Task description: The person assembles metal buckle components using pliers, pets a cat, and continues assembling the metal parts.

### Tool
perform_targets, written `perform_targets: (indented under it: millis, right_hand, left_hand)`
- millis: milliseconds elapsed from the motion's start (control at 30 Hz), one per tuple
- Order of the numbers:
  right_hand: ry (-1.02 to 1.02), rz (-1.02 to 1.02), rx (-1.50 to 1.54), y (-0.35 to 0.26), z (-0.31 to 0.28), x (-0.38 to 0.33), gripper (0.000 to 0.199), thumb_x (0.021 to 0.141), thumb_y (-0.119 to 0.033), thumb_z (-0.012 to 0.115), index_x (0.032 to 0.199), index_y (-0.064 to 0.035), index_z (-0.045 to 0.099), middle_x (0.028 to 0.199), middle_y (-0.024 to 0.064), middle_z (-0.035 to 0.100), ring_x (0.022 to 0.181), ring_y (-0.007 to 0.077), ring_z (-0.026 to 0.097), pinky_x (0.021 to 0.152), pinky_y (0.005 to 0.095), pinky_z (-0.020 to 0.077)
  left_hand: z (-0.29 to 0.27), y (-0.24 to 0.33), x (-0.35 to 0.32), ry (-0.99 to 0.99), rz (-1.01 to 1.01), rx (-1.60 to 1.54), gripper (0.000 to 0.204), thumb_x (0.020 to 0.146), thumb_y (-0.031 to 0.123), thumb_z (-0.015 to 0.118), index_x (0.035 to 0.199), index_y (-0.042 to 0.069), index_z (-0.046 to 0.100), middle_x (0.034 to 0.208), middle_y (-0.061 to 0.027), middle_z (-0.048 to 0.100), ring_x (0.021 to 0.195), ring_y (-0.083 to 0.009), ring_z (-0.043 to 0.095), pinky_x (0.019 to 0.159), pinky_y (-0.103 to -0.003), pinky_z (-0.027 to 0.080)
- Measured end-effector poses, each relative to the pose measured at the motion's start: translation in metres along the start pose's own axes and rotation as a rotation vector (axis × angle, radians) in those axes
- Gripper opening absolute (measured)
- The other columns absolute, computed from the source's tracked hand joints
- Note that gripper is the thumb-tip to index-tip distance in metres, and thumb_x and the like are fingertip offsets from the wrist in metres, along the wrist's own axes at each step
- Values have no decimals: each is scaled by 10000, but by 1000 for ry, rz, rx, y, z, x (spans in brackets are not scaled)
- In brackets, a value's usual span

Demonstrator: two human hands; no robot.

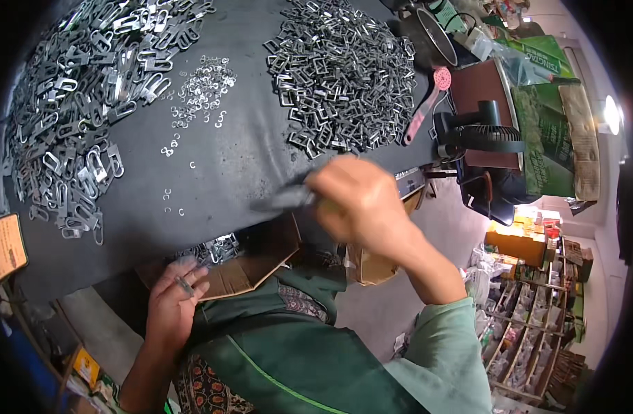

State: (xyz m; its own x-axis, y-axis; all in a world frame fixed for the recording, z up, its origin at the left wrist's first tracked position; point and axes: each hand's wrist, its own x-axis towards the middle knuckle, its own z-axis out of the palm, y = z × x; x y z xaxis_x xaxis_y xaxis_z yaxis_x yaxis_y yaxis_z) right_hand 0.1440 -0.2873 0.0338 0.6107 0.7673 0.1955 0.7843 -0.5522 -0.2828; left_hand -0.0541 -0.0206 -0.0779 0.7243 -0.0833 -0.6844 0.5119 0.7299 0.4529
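Observation:
My left hand (170,303), palm up with curled fingers, holds a small metal part (184,285) beside an open cardboard box (228,277). Shiny metal pieces (218,250) lie inside that box, under the table's front edge. Above the dark table (226,159) my right hand (354,196) is closed and smeared by motion. It grips a grey tool (285,201) that points left; the blur hides its exact kind. Small C-shaped metal rings (204,86) are scattered left of the table's middle, a few lying singly nearer the edge.
Flat slotted metal pieces (95,90) are heaped at the left. Rectangular metal frames (344,79) form a pile at the back right. Beside it lie a pink perforated-head utensil (427,103), a black pan (433,34) and a small black fan (489,136). Loaded shelves (530,331) stand farther right.

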Motion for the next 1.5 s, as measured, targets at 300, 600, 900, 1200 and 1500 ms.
perform_targets:
  millis: [300, 600, 900, 1200, 1500]
  right_hand:
    - [374, 342, -291, 72, -6, 45, 169, 793, -136, 733, 914, -66, 638, 831, 103, 649, 776, 318, 653, 642, 416, 507]
    - [221, 341, -554, 65, 7, 93, 228, 805, -250, 721, 803, -58, 598, 771, 102, 626, 758, 289, 660, 629, 421, 516]
    - [242, 288, -522, 65, 13, 90, 173, 776, -213, 708, 800, -81, 600, 774, 94, 606, 767, 302, 639, 646, 432, 504]
    - [181, 259, -588, 63, 12, 90, 196, 825, -246, 700, 847, -65, 628, 813, 105, 633, 761, 322, 649, 640, 431, 502]
    - [203, 128, -672, 58, 19, 87, 94, 763, -118, 691, 796, -87, 609, 767, 84, 595, 725, 285, 635, 625, 425, 494]
  left_hand:
    - [42, 7, 6, -159, -79, -81, 277, 925, -36, 481, 1190, -94, 540, 1217, -214, 582, 1253, -378, 522, 1123, -487, 373]
    - [45, 15, 3, -158, -272, -124, 338, 919, -13, 498, 1236, -130, 505, 1237, -233, 570, 1250, -388, 532, 1082, -454, 438]
    - [52, 29, -11, -225, -15, 25, 363, 935, -5, 456, 1283, -96, 501, 1224, -196, 576, 1136, -363, 618, 995, -434, 502]
    - [62, 43, -17, -414, 158, 377, 230, 991, 53, 518, 1156, -56, 634, 933, -98, 648, 745, -121, 651, 656, -245, 555]
    - [56, 46, -22, -463, 56, 461, 311, 1013, 67, 407, 1266, -45, 549, 866, -94, 630, 687, -78, 565, 586, -192, 462]
